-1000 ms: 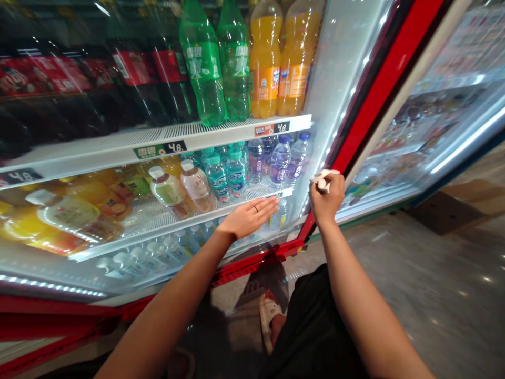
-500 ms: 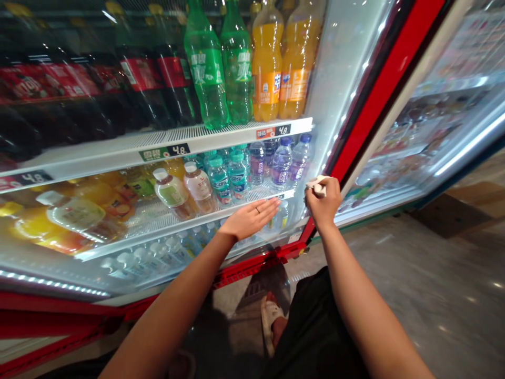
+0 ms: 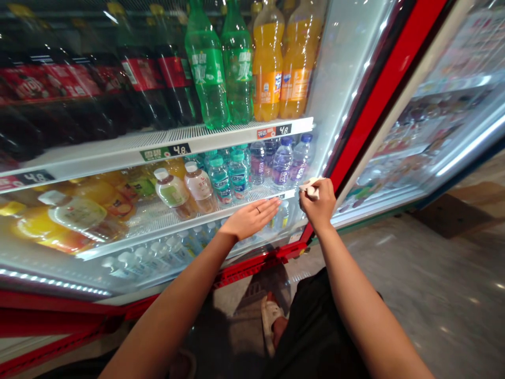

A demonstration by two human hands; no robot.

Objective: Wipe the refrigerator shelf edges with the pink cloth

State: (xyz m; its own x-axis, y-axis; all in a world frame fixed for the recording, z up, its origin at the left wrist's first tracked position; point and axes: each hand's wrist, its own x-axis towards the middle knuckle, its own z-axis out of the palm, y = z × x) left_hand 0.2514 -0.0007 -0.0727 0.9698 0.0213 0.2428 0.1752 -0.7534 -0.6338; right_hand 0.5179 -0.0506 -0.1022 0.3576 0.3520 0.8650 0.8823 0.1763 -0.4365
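My left hand (image 3: pixel 252 218) is held flat with its fingers stretched out, in front of the lower shelf edge (image 3: pixel 290 194) of a drinks fridge; a ring is on one finger. My right hand (image 3: pixel 320 202) grips a crumpled white cloth (image 3: pixel 312 188), near the right side of the fridge door by its red frame (image 3: pixel 365 100). The cloth is bunched, and I cannot tell cloth from paper for sure. Behind the hands stand small purple-labelled bottles (image 3: pixel 281 163) with blue caps and turquoise-labelled bottles (image 3: pixel 239 176).
Green bottles (image 3: pixel 207 68), orange soda bottles (image 3: pixel 268 73) and dark cola bottles (image 3: pixel 138 79) fill the upper shelf. Price tags (image 3: pixel 165 151) line its edge. A second lit fridge (image 3: pixel 426 116) adjoins on the right. Below is a grey floor (image 3: pixel 418 284), with a white shoe (image 3: pixel 271 318).
My right hand has shifted slightly left with the white cloth. My left hand has stayed in nearly the same place.
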